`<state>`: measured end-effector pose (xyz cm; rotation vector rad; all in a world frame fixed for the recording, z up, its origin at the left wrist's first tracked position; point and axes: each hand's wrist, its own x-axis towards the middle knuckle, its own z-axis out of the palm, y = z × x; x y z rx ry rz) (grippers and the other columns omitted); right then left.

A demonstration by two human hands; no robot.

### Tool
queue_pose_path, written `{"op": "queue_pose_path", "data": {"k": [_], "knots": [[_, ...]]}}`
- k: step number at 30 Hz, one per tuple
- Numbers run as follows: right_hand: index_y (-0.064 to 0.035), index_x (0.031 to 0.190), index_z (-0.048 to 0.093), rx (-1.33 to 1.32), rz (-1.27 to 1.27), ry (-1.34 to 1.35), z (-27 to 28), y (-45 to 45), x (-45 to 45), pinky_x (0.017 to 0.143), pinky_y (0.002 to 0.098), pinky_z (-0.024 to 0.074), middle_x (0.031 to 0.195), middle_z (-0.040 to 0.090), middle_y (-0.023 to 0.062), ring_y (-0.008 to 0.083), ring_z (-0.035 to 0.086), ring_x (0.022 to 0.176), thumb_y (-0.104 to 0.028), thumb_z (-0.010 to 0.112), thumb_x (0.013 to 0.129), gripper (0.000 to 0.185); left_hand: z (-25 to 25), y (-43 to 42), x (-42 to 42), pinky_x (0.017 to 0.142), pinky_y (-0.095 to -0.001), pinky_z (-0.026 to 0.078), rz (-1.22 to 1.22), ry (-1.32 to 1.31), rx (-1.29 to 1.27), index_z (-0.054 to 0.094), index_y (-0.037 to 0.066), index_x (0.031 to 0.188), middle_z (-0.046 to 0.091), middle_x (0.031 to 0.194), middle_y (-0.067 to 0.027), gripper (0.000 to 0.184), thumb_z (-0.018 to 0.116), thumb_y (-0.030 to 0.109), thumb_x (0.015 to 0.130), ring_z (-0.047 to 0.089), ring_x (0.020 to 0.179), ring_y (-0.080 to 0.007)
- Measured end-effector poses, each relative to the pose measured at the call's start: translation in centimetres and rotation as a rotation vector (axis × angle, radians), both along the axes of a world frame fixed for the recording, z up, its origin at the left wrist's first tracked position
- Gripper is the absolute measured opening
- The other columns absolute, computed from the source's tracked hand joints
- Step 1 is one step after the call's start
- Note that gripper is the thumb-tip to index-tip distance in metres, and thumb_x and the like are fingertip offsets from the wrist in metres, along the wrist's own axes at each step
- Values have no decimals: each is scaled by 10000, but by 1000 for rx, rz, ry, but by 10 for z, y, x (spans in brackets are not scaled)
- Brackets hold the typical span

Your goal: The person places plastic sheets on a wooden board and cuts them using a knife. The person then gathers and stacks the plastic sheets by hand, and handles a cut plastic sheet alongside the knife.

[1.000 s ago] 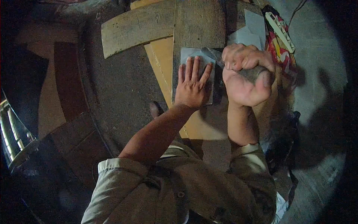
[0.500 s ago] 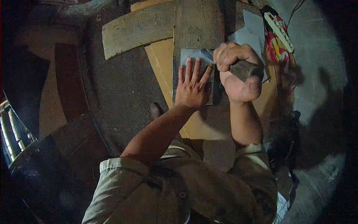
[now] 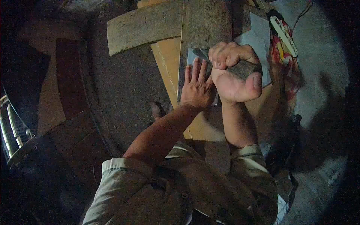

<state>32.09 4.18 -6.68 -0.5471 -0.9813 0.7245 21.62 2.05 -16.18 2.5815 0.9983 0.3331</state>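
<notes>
My left hand [image 3: 197,92] lies flat with fingers spread, pressing on a pale grey sheet [image 3: 191,56] that rests on a long wooden board [image 3: 206,26]. My right hand [image 3: 234,75] is closed around the thick, dark handle [image 3: 243,70] of what looks like a broad-bladed knife [image 3: 200,53]. Its grey blade points left, over the sheet's far edge and just beyond my left fingertips. The right hand sits close beside the left and hides part of the sheet and of the blade.
A curved wooden piece [image 3: 144,28] lies to the left of the board. Other pale sheets [image 3: 258,37] lie to the right, next to a white slotted strip [image 3: 284,36] on a red and yellow wrapper [image 3: 279,50]. Brown cardboard [image 3: 165,67] lies underneath.
My right hand has moved left, carrying the blade across the sheet's far edge. My left hand stays flat on the sheet. The whole view has shifted slightly.
</notes>
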Motion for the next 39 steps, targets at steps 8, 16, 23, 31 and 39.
{"op": "queue_pose_path", "data": {"k": [8,16,23,31,39], "knots": [[18,755,478,106,-41,-24,9,-10,9,613,339,358,669,463,108,199,413,600,-519,554,818,547,9,-1,1,1089,-575,140,17,-26,-28,294,166,1427,244,1460,-224,592,436,284,864,184,1363,-431],[12,779,471,79,-29,9,10,-22,22,609,340,352,683,470,107,198,405,618,-526,562,815,547,7,1,0,1075,-583,161,-6,7,53,286,176,1430,263,1444,-231,592,459,266,871,209,1349,-438],[28,768,474,98,-49,-19,11,-25,34,598,330,356,674,471,113,205,422,623,-501,555,826,539,2,2,5,1066,-590,163,29,-37,37,326,185,1416,279,1436,-230,616,492,305,836,223,1338,-449],[27,755,473,107,-113,-56,9,-30,39,579,329,355,637,456,104,198,405,581,-462,523,828,496,6,3,4,1077,-587,137,19,12,13,299,206,1429,237,1465,-204,631,483,307,835,184,1360,-431],[6,775,471,2,-145,14,4,-22,52,582,319,353,652,462,97,182,410,595,-492,516,826,503,9,-3,1,1067,-558,163,-16,81,40,298,200,1422,305,1432,-192,577,438,272,868,266,1328,-390]]}}
